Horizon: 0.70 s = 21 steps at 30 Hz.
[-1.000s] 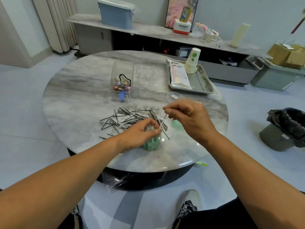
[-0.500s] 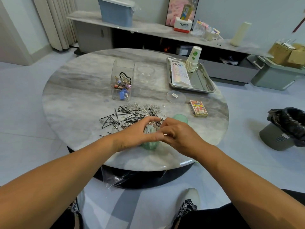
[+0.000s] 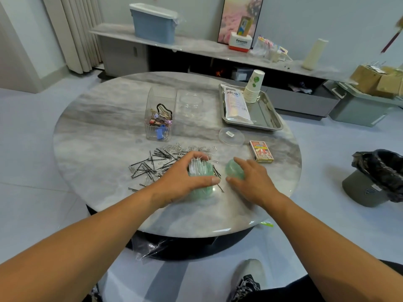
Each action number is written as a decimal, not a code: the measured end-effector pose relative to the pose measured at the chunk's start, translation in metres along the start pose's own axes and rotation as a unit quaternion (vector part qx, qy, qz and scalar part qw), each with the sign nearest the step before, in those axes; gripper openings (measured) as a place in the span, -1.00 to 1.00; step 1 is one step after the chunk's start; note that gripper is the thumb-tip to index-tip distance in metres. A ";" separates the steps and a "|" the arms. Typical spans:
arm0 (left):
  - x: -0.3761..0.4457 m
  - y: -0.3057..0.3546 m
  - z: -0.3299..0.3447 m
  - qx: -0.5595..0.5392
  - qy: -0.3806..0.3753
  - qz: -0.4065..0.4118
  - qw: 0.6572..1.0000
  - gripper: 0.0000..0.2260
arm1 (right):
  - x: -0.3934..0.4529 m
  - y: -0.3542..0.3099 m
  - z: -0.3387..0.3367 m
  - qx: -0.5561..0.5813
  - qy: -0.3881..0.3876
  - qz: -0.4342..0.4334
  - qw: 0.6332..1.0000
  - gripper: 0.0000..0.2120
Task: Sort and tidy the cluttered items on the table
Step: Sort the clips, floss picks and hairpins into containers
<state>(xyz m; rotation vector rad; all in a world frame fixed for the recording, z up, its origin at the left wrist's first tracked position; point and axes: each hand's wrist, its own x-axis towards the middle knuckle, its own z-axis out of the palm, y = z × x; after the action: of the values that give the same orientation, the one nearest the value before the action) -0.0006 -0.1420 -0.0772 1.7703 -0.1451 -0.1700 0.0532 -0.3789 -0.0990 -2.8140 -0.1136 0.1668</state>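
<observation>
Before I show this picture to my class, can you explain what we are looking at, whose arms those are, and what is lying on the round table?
A head-worn camera looks down at a person's own bare arms. The left hand grips a green plastic jar of white toothpicks. The right hand reaches onto its round green lid. On the grey marble table lie black hairpins and silver paper clips, a clear box of clips, a small card box and a steel tray.
</observation>
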 end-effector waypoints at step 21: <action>-0.002 0.012 0.003 -0.037 -0.027 -0.022 0.999 -0.48 | -0.019 -0.072 -0.029 0.318 -0.014 -0.171 0.933 -0.68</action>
<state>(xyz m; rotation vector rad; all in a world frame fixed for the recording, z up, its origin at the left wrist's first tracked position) -0.0037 -0.1471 -0.0665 1.6960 -0.1370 -0.2529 0.0336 -0.3220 -0.0466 -2.1066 -0.4621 0.1307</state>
